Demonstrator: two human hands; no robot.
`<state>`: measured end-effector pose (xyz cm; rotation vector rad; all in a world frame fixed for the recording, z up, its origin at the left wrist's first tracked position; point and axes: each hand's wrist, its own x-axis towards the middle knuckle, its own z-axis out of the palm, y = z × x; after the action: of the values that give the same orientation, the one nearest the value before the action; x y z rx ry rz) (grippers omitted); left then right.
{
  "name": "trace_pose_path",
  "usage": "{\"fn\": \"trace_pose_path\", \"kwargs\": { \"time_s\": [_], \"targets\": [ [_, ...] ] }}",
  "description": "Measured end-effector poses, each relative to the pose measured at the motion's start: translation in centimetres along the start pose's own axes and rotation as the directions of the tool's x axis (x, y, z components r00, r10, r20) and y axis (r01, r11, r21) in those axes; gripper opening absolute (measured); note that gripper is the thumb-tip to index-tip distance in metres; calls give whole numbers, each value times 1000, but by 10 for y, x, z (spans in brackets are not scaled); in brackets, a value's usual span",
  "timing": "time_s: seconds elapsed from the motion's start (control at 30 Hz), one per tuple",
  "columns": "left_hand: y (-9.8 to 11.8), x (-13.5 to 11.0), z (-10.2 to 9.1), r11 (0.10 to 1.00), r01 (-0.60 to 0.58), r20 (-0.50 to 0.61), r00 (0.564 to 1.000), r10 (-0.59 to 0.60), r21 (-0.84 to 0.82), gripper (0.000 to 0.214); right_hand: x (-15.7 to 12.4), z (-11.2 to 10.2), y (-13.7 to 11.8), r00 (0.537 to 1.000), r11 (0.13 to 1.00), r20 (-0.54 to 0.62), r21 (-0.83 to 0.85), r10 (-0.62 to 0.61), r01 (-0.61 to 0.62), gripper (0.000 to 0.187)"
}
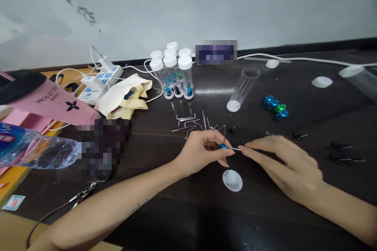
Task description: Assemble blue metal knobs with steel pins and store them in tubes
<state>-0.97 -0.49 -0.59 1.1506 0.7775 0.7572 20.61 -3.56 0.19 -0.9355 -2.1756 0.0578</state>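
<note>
My left hand point(203, 150) pinches a small blue spool point(223, 146) with a thin metal pin point(234, 148) sticking out to the right. My right hand point(287, 166) lies beside it with fingers stretched out, its fingertip touching the pin's end. Both hands hover low over the dark table point(188, 208). Just below them lies a white cap point(232, 180). Several loose metal pins point(191, 122) lie just beyond my left hand.
Capped clear tubes point(176, 74) stand at the back, and an open tube point(243, 88) tilts beside them. Blue and green spools point(277, 108) and black parts point(341, 153) lie at the right. A water bottle point(35, 149), pink bag point(55, 104) and power strip point(98, 82) fill the left.
</note>
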Motion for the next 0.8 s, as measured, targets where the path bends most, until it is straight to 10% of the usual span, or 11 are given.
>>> {"fn": "trace_pose_path", "kwargs": {
  "time_s": [0.8],
  "targets": [
    [3, 1, 1, 993, 41, 46, 998, -36, -113, 27, -6, -3, 8, 991, 992, 39, 5, -129, 129, 27]
  ]
}}
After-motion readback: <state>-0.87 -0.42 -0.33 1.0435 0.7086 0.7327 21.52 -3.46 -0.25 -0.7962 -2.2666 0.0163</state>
